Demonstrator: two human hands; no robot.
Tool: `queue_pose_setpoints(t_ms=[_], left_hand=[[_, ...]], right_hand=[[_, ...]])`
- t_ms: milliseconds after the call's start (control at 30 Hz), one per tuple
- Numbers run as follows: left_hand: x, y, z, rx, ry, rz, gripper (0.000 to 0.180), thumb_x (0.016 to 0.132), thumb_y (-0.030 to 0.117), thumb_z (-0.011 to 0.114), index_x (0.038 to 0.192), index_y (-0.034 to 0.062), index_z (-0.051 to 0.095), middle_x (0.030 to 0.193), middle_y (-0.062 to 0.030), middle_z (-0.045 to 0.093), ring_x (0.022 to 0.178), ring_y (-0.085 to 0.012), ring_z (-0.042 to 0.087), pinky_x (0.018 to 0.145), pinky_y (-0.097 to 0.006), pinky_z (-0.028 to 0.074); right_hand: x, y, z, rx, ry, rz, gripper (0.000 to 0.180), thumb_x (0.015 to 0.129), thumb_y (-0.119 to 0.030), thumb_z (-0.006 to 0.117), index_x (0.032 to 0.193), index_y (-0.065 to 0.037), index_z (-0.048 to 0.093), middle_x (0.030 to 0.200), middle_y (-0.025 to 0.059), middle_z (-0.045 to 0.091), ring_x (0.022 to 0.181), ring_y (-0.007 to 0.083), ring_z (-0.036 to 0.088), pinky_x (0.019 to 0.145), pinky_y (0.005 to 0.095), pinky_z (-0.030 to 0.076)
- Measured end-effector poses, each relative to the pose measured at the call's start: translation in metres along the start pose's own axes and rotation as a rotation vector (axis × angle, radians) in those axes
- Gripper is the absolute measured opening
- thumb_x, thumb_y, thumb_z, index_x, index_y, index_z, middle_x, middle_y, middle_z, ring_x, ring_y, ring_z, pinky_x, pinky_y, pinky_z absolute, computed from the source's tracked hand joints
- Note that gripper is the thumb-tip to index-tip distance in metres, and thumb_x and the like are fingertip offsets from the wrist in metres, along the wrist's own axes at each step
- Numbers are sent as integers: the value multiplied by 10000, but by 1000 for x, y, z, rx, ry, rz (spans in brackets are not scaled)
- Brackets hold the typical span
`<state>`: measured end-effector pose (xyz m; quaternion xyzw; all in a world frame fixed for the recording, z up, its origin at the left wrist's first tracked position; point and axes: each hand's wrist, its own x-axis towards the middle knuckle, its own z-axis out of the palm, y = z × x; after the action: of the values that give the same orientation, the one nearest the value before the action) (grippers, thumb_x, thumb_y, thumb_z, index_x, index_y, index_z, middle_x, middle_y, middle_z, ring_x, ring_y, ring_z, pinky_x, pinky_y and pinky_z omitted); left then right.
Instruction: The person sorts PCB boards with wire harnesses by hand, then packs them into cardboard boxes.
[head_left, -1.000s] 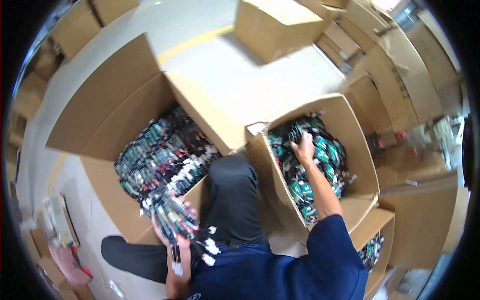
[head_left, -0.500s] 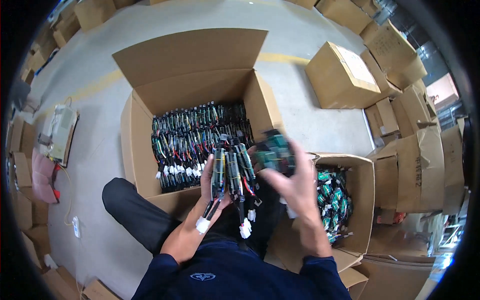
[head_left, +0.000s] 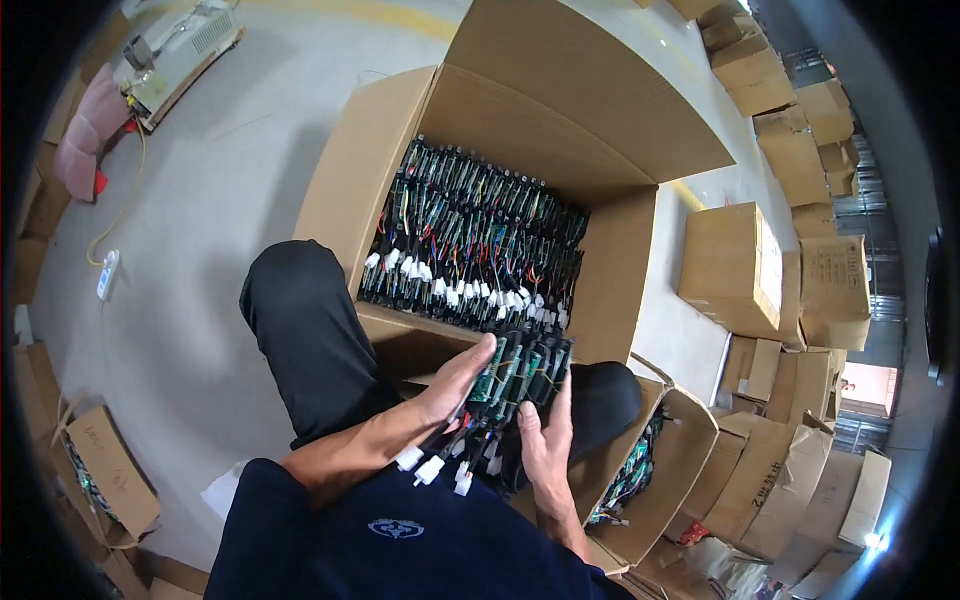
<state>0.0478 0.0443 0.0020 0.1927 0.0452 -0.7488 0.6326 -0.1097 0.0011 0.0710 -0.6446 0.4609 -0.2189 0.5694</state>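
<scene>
A bundle of green circuit boards (head_left: 518, 372) with dark wires and white connectors is held upright between my two hands, above my lap. My left hand (head_left: 458, 382) presses its left side, thumb along the top. On the right side, my right hand (head_left: 547, 440) closes in with its thumb against the near face and fingers behind. White plugs (head_left: 430, 470) dangle from the bundle toward my shirt. Just beyond stands an open cardboard box (head_left: 622, 255), packed with rows of similar wired boards (head_left: 480, 225), their white plugs lined up along the near row.
To my right, a smaller open carton (head_left: 685, 450) contains loose green boards (head_left: 630, 480). A closed carton (head_left: 730, 265) and stacked boxes (head_left: 765, 480) stand farther right. At left lie a white power strip (head_left: 108, 275) with a cable and a pale machine (head_left: 185, 60) on the floor.
My right hand has brought its separate boards in from the right against those in my left hand. Both hands now grip one bundle. The view has turned.
</scene>
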Motion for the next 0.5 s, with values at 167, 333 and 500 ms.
queue_pose_setpoints(t_ms=[167,333,500], left_hand=[[1,-5,3,655,425,608,417,985,356,713,1169,15,558,952,-43,626,828,-116,588,767,-287,511],[7,7,-18,1050,760,932,304,938,206,782,978,15,548,825,-49,567,708,-130,511,634,-312,454],[-12,4,-18,977,678,736,251,1045,157,610,862,-13,590,712,-31,524,700,-80,454,613,-292,435]], right_hand=[[-4,8,7,177,141,7,735,956,2,606,1585,55,228,1479,162,492,1336,230,506,1145,371,384],[19,23,26,70,112,61,660,954,-49,686,1515,52,353,1362,129,576,1206,189,575,1063,331,449],[15,17,17,135,61,100,675,962,-81,706,1524,53,356,1348,132,593,1203,186,578,1057,331,455]])
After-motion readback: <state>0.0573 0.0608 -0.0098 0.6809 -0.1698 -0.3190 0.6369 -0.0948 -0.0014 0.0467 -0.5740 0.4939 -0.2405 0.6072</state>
